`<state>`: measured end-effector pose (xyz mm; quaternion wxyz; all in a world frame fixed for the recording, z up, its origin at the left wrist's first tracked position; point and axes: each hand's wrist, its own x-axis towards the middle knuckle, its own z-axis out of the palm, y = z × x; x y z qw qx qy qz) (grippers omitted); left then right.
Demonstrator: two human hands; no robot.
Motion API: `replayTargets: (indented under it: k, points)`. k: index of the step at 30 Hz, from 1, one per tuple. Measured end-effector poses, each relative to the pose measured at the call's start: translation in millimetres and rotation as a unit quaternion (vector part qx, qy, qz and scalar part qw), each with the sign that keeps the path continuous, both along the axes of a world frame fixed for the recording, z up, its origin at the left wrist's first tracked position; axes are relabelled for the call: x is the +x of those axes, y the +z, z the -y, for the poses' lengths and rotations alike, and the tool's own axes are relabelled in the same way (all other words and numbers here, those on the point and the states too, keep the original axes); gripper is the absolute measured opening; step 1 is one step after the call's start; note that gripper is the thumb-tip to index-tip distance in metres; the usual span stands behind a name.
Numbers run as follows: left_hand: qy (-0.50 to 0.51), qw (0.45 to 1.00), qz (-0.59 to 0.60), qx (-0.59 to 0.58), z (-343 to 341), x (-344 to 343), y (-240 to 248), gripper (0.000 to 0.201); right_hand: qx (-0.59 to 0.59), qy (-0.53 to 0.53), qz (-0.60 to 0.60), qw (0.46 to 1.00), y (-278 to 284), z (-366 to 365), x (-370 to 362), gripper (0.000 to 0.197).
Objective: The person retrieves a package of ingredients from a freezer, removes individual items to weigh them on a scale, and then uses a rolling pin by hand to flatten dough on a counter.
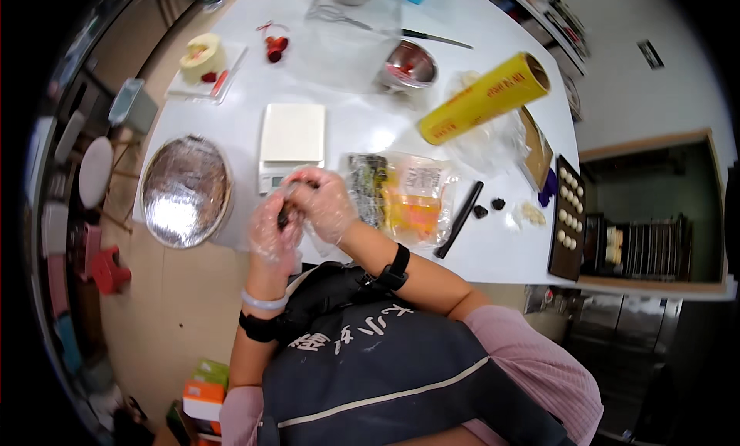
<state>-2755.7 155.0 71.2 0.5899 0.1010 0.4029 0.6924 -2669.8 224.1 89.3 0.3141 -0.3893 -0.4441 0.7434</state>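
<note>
Lump (285, 214), dark, mostly hidden | grip: left hand (274, 232) and right hand (327, 207) apparently both clasping it | scale (293, 134) just beyond

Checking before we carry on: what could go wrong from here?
The dark lump between the left hand and the right hand might slip and drop by the scale.

The black stick lies close to the table's near edge, so the right arm could nudge it off.
</note>
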Motion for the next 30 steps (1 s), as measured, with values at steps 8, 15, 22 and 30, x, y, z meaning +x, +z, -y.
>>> replayTargets:
  k: [8, 15, 22, 30]
  points:
    - [0.156, 0.985, 0.07, -0.027, 22.7, -34.7, -10.3, 0.031, -0.266, -0.119, -0.165, 0.942, 1.7, -51.0, -13.2, 0.003]
    - [0.161, 0.979, 0.127, -0.011, 37.6, -44.1, -24.0, 0.029, -0.17, -0.017, 0.028, 0.985, -38.8, -92.4, -23.3, 0.039]
    - [0.138, 0.981, 0.134, 0.018, 40.0, -54.6, -24.6, 0.028, 0.302, 0.061, 0.482, 0.82, -64.3, -122.5, -55.4, 0.066]
    - [0.117, 0.99, 0.074, 0.004, 30.6, -51.4, -19.7, 0.025, 0.271, 0.07, 0.3, 0.912, -75.7, -127.5, -38.9, 0.044]
